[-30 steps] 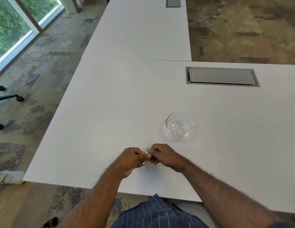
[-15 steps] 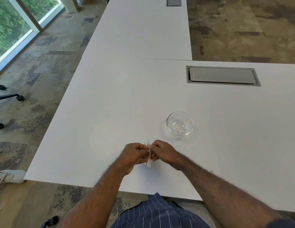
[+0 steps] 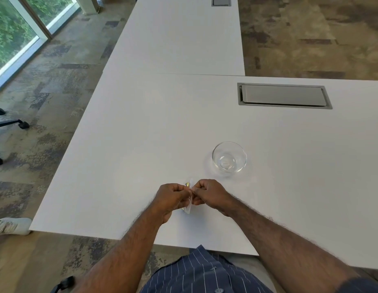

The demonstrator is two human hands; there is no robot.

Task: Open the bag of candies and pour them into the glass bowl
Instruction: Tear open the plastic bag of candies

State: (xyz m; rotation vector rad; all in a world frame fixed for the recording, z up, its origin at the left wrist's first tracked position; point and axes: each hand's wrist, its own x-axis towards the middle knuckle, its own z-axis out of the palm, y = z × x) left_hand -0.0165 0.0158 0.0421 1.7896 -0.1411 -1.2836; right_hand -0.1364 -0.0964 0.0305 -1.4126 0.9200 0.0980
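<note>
The person sits at the near edge of a white table [image 3: 141, 144] with both forearms stretched out over it. Between the two fists is a small clear bag of candies [image 3: 189, 198], held upright and edge-on, so it shows only as a thin crinkled strip with a glint of gold wrapper at its top. The left hand [image 3: 171, 197] has its fingers curled tight against the thumb, pinching the bag's left face; the right hand [image 3: 209, 192] does the same on the other face, knuckles up, fingertips tucked in against the plastic. The two hands almost touch, with only the bag between them. Whether the seal has parted at all, I cannot tell, as the fingers hide it.

The glass bowl [image 3: 229, 157] stands upright on the table, near the hands, beyond them and a little to the right, with nothing in it. Farther back on that side a grey cable hatch [image 3: 283, 95] lies flush in the tabletop, its lid closed
</note>
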